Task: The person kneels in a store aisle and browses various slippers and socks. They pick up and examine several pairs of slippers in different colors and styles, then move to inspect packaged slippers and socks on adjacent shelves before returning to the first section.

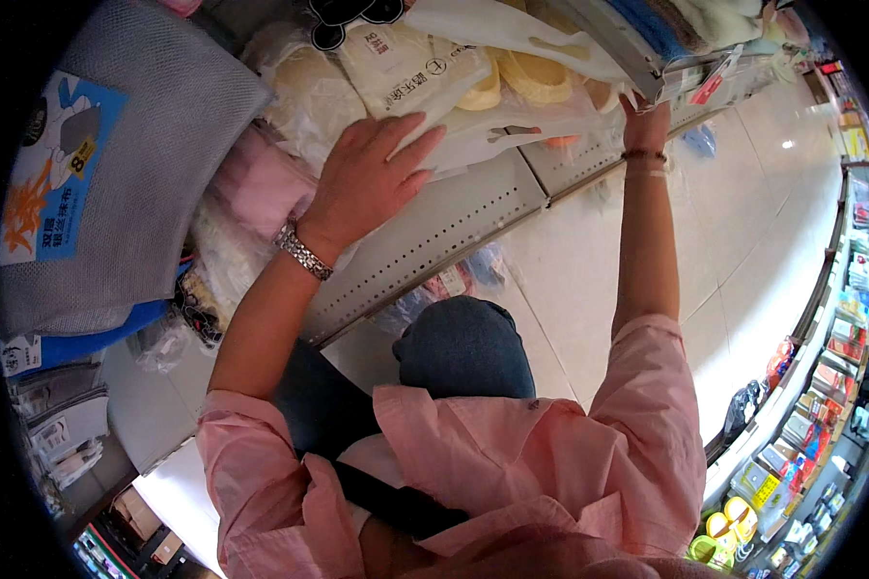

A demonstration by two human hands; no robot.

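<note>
Clear plastic bags [434, 79] of pale slippers lie on a perforated metal shelf [442, 224]. My left hand [373, 174], with a metal watch at the wrist, rests over the front of these bags, its fingers apart; whether it grips any plastic is not visible. Yellow slippers [536, 76] show through the bags to its right. My right hand [646, 123], wearing a dark beaded bracelet, reaches to the shelf's edge by a clear label holder [684, 83]. Its fingertips are partly hidden, so its hold cannot be told. A pink packaged item [261, 181] lies left of my left wrist.
A grey mesh cloth [166, 130] with a blue label hangs at the left. Folded towels [688, 25] lie on a shelf above. Packaged goods [449, 279] rest on the tiled floor by my knee. Stocked shelves [804, 434] run along the right across the aisle.
</note>
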